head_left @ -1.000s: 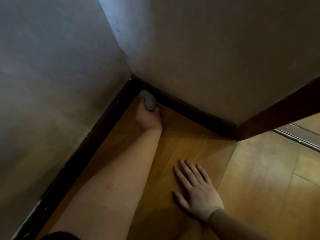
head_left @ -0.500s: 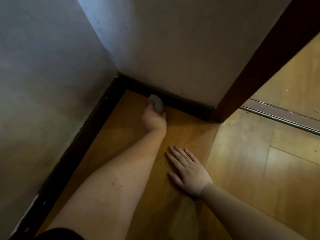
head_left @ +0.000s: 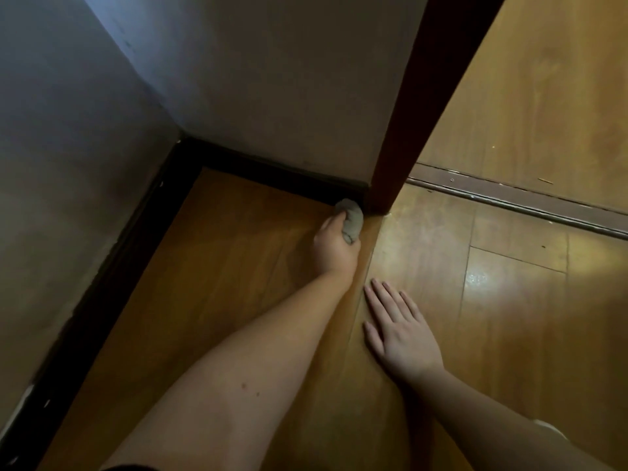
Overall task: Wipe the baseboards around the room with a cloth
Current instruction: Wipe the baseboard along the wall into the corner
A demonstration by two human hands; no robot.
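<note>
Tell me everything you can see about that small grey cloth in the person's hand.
The small grey cloth is bunched into a rounded, wrinkled wad of soft-looking fabric. The left hand grips its lower part, fingers curled round it, so only the upper part shows. Its top is pressed against the right end of the dark baseboard under the far wall, right beside the foot of the dark brown wooden door frame. It sits just above the glossy wooden floor; whether it touches the floor or the frame I cannot tell.

- The grey cloth (head_left: 350,219) was bunched into a wad, pressed against the right end of the far baseboard, beside the door frame.
- The dark baseboards (head_left: 278,176) ran along both walls, meeting at the corner.
</note>
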